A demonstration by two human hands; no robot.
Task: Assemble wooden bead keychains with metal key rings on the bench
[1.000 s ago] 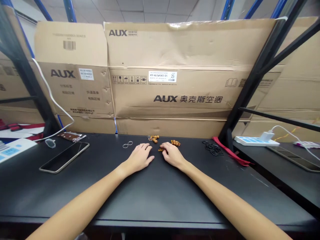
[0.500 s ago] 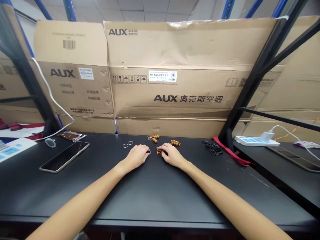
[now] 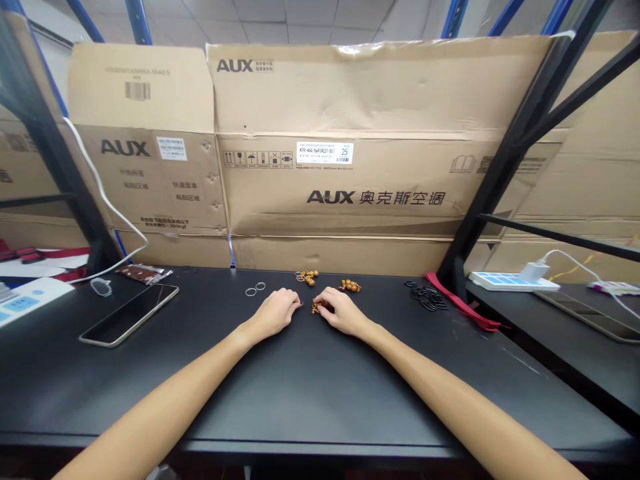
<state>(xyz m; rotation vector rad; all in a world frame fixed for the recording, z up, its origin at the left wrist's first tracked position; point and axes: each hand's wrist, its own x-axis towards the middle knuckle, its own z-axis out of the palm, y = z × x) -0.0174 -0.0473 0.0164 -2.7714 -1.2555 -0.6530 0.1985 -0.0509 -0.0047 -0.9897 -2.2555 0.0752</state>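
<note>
A brown beaded charm (image 3: 315, 307) sits at the fingertips of the right hand (image 3: 321, 305), pinched narrowly around it above the black tabletop (image 3: 300, 393). Opposite, just left, the left hand (image 3: 300, 305) closes its fingers on a small ring (image 3: 301, 305), partly hidden. Beyond lie brown beaded pieces (image 3: 351, 286); two metal rings (image 3: 255, 289) rest farther left, black rings (image 3: 427, 297) at right.

Bare black tabletop (image 3: 295, 400) is lying open between two forearms, while tall brown cardboard panels (image 3: 370, 200) are blocking passage behind.
</note>
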